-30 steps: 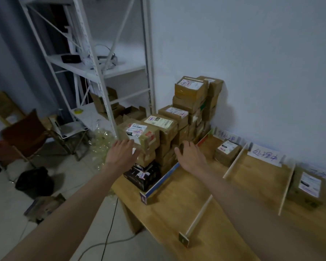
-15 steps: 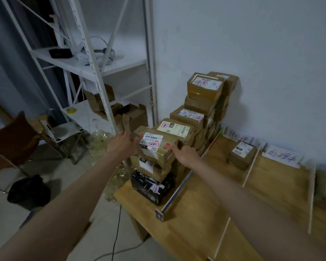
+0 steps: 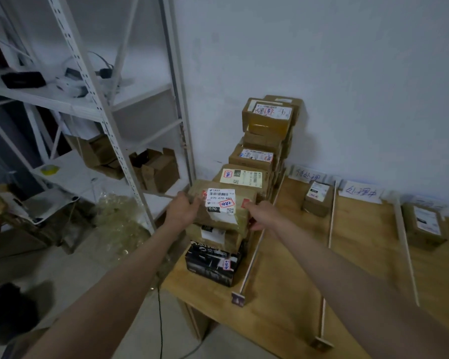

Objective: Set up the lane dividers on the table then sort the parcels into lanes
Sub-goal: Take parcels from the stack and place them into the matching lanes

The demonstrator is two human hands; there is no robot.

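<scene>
A brown parcel (image 3: 218,216) with a white barcode label tops the front stack at the table's left end. My left hand (image 3: 183,209) grips its left side and my right hand (image 3: 261,215) grips its right side. Under it lie another brown parcel (image 3: 213,238) and a black box (image 3: 211,263). More stacked parcels (image 3: 267,120) rise behind toward the wall. Three thin lane dividers (image 3: 259,239) (image 3: 329,242) (image 3: 405,244) lie across the wooden table (image 3: 283,294). One parcel (image 3: 318,198) sits in the first lane and another (image 3: 424,225) further right.
Handwritten paper labels (image 3: 307,174) (image 3: 360,193) lean against the wall behind the lanes. A white metal shelf (image 3: 109,117) with open cartons stands to the left. Crumpled clear plastic (image 3: 119,221), a chair and a dark bag lie on the floor. A cable (image 3: 161,320) hangs by the table's edge.
Both hands reached forward from the air above the table and closed on the sides of the top front parcel. The camera moved closer and swung left.
</scene>
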